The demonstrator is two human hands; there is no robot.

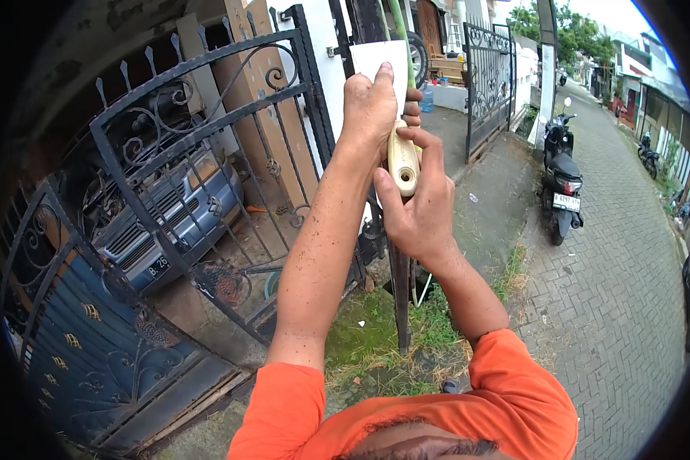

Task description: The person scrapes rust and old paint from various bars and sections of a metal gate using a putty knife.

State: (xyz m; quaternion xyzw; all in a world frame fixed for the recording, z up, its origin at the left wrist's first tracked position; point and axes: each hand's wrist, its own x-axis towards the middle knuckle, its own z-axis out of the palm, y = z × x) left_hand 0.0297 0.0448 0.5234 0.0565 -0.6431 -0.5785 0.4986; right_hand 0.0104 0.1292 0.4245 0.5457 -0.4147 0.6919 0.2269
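Observation:
Both my arms reach up and forward beside a dark metal post. My left hand (369, 111) is closed on a white flat rectangular piece (377, 63), its thumb on the face and fingertips showing at the right edge. Just below it, my right hand (425, 195) grips a cream-coloured tool handle (403, 161) with a hole in its near end. Whatever is fixed to the handle's far end is hidden by my hands. A long green stalk (400, 31) rises behind the white piece, close to my left fingertips.
On the left stand an open black iron gate (199, 130) and a parked car (176, 207). Another gate (489, 84) is farther ahead. A motorbike (563, 169) stands on the paved lane (621, 307) at right. Grass and moss (368, 322) cover the ground below.

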